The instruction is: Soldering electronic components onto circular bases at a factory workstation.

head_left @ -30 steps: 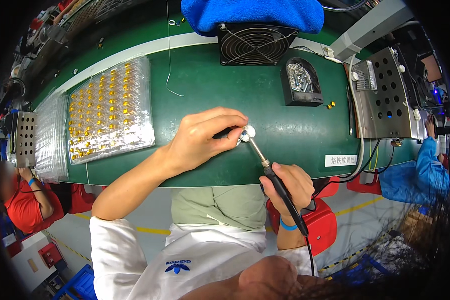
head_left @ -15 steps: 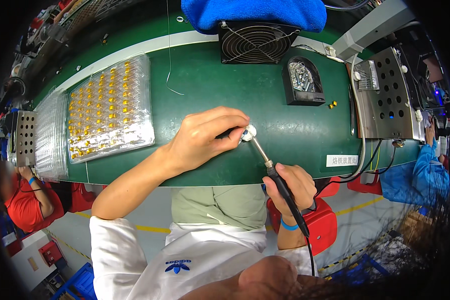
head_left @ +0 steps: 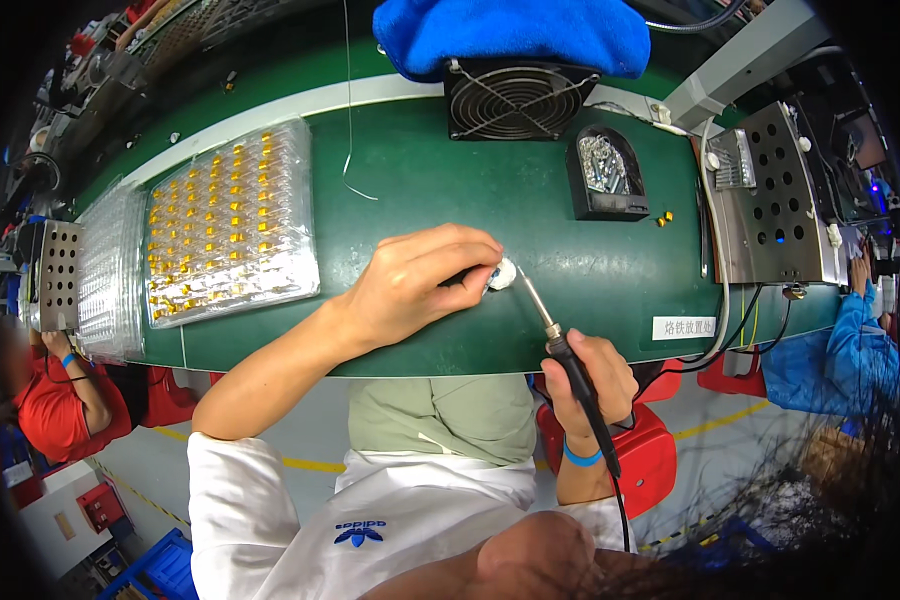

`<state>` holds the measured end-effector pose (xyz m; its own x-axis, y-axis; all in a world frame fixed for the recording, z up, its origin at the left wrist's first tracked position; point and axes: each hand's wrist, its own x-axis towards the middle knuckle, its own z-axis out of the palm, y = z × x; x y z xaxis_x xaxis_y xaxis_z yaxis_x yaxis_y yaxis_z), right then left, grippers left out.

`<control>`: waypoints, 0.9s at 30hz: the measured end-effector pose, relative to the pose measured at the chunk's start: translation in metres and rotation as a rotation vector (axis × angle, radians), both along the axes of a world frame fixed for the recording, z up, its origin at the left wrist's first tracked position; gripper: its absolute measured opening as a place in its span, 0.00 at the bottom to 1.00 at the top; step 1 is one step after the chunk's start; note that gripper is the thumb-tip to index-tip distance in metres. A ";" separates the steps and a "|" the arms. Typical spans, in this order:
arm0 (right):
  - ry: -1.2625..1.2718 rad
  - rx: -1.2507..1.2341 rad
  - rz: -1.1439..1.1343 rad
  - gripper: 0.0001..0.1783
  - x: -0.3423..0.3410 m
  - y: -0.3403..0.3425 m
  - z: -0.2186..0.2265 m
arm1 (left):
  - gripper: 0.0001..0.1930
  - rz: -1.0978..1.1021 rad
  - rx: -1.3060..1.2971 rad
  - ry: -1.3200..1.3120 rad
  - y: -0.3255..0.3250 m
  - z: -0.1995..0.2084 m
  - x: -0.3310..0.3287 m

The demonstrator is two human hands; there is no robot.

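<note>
My right hand [head_left: 610, 382] grips a soldering iron [head_left: 577, 388] by its black handle, with the cord hanging down past my wrist. The bare metal shaft of the iron slants up and left over the green bench. At the middle of the bench my left hand [head_left: 415, 272] is closed in a pinch on a small white round part [head_left: 504, 275]. A dark bluish bit shows at the fingertips beside it, too small to make out. The iron's tip sits just right of the white part, seemingly a little apart from it.
Left on the bench lies a clear blister tray [head_left: 288, 290] of yellow parts, beside stacked empty trays [head_left: 108, 270]. At the back stand a black fan [head_left: 515, 100], a blue towel [head_left: 515, 40] and a black bin [head_left: 612, 210] of metal pieces. A perforated metal box [head_left: 765, 215] is right.
The soldering iron's tip has drawn off the white part, down and to the right, with my right hand. My left hand keeps its pinch. The whole view has shifted slightly.
</note>
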<state>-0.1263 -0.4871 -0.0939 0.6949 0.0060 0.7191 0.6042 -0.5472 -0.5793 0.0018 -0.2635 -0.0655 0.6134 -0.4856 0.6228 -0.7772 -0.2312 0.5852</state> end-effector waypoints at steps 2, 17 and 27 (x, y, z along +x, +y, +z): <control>0.148 0.074 -0.155 0.21 -0.002 0.005 0.005 | 0.10 -0.014 0.001 -0.028 0.002 -0.003 0.001; 0.051 -0.069 -0.260 0.22 0.031 0.009 0.029 | 0.11 -0.023 0.031 -0.115 0.013 0.007 0.004; 0.218 -0.129 -0.392 0.24 0.043 -0.002 0.034 | 0.08 0.252 0.102 0.148 0.095 0.071 0.037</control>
